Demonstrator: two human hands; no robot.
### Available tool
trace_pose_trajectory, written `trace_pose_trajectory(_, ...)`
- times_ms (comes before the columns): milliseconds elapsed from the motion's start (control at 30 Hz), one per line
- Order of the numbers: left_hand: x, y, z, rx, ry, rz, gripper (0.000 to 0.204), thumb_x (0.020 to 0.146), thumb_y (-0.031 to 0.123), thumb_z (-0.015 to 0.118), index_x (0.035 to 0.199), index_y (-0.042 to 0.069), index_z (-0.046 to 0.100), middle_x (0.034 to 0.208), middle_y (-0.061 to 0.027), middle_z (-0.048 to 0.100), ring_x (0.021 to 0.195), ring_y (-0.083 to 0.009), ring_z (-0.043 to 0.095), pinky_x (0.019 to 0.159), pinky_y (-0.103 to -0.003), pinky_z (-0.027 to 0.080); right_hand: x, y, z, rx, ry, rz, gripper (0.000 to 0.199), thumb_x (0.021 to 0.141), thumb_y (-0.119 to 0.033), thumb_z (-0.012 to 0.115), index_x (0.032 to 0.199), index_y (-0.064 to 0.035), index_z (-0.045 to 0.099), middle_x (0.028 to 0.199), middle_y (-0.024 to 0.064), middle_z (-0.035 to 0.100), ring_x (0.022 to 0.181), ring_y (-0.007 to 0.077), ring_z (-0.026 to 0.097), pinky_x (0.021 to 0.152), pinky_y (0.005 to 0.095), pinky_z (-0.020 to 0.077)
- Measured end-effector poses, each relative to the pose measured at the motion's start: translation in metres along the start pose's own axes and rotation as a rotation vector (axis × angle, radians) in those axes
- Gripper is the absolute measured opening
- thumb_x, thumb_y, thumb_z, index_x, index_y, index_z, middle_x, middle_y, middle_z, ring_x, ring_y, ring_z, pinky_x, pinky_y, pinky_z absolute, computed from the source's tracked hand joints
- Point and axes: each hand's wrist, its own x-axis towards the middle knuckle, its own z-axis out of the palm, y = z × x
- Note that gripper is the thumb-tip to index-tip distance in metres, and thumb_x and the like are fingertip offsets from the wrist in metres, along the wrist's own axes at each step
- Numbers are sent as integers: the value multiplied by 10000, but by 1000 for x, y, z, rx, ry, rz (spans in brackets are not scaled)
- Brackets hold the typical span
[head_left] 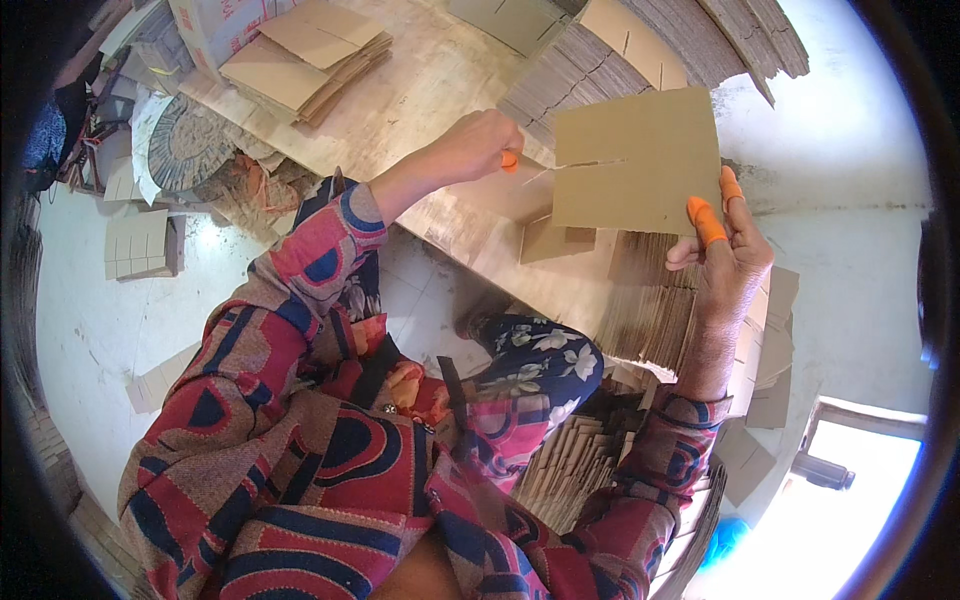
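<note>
My left hand (480, 148) grips a small orange-handled cutter (522, 162) slicing into the cardboard square (640, 160) my right hand (728, 262) pinches at five o'clock; I think next I push the cut deeper.

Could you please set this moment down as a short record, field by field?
left hand: the left hand grips something with an orange tip against the slit edge of the cardboard sheet
right hand: the right hand, with orange finger covers, holds the sheet's lower right corner
sheet: brown, roughly square, held up, with a slit from its left edge
under the sheet: bundle of cardboard pieces standing on edge
far left of bench: flat cardboard stack
clothing: patterned red and blue sleeves
</note>
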Motion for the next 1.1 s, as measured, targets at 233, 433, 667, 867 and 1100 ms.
trace_pose_trajectory(233,1,-4,2,11,41,63,104,704,107,615,701,20,673,666,-180,614,668,-329,616,599,-395,459,1,-5,0,20,0,9,439,883,40,558,1310,74,460,1193,135,613,500,72,538,436,187,443)
trace_pose_trajectory(433,1,-5,2,7,18,44,104,705,109,613,703,25,675,671,-177,620,675,-328,617,606,-398,459,3,-1,6,4,-1,-16,438,881,43,558,1306,79,461,1261,153,570,502,75,546,436,185,442)
trace_pose_trajectory(667,1,-3,1,-21,28,9,104,707,105,619,719,23,682,681,-178,626,671,-329,618,608,-394,465,-2,-7,7,20,9,4,436,882,41,559,1306,75,464,1248,161,579,498,69,544,430,185,440)
trace_pose_trajectory(867,0,-2,1,-18,11,-16,115,705,113,634,740,22,696,666,-179,623,649,-321,618,599,-394,466,-1,-1,3,9,-18,7,436,881,44,556,1306,76,462,1261,169,568,502,70,548,427,187,448)
trace_pose_trajectory(1100,0,1,0,-37,-4,11,99,709,109,646,731,23,690,662,-188,616,651,-336,614,597,-399,465,3,31,28,-36,-84,-38,456,872,26,581,1307,78,457,1227,174,587,472,77,542,390,202,445)
